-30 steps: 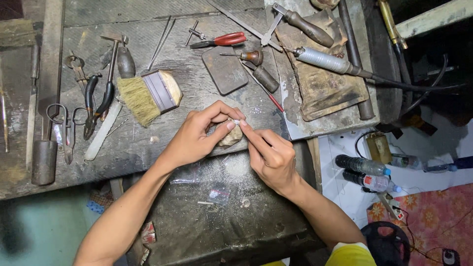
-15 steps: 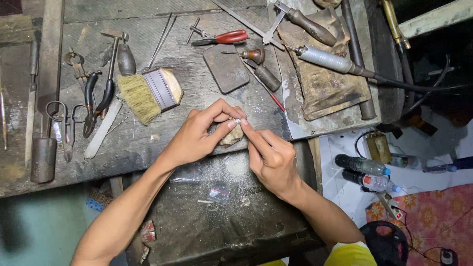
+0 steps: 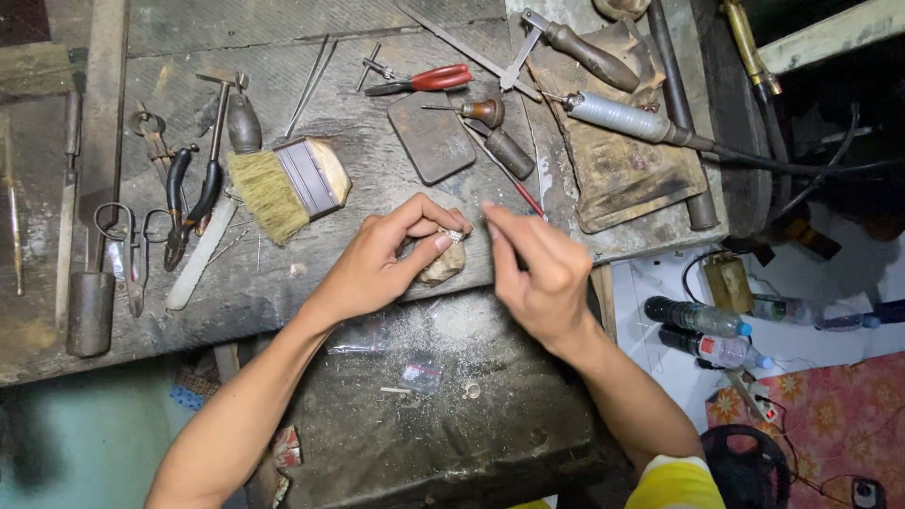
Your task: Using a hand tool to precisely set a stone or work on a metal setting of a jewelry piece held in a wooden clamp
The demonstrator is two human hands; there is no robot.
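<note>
Silver glints between the fingers of the left hand (image 3: 391,259), which pinches a small ring (image 3: 454,235) against a pale, rounded lump (image 3: 441,266) at the front edge of the scarred grey bench (image 3: 283,57). Thumb and forefinger are closed tight on the ring, the other fingers curled round the lump. The right hand (image 3: 537,269) hovers just beside it, fingers drawn together as if round a fine tool, but I cannot tell whether anything is in them. It looks like close finishing work on the ring; any further touch would need a steady, light approach to so small a piece. Bright metal dust speckles the dark leather apron (image 3: 443,405) below. Behind the hands lie a coarse straw-bristled brush (image 3: 287,184), red-handled pliers (image 3: 424,79), a flat dark steel block (image 3: 433,137) and black-handled scissors (image 3: 127,250).
</note>
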